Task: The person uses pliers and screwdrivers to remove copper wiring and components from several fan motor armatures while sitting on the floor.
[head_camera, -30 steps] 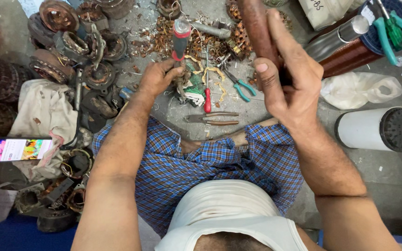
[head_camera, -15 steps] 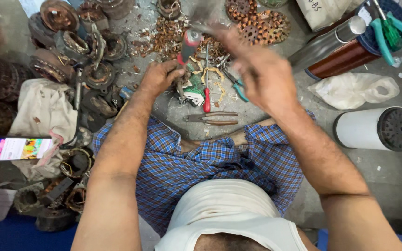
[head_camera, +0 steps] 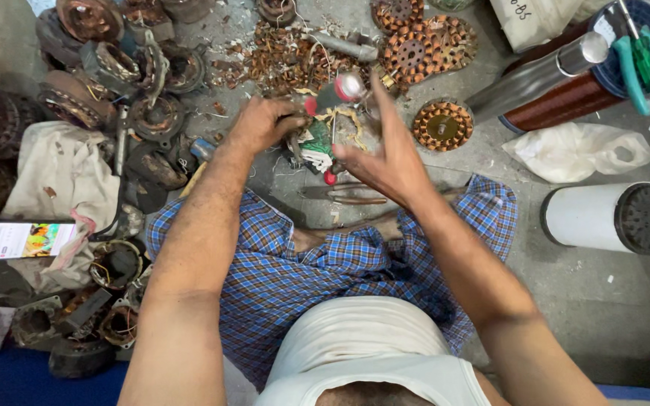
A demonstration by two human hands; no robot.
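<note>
My left hand (head_camera: 261,124) is closed around the red-handled screwdriver (head_camera: 332,94), held over the wire bundle (head_camera: 317,146) on the floor (head_camera: 566,316). My right hand (head_camera: 385,162) hovers open beside it, fingers spread, gripping nothing. Pliers (head_camera: 344,194) lie just below.

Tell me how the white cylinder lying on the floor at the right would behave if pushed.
The white cylinder lies on its side on the bare floor, so it would probably roll. Its smooth wall looks stiff and perhaps slippery. Weight cannot be judged.

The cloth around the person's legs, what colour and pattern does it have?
The cloth is a blue check with white and reddish lines, seen best in the head view, below the left hand.
</note>
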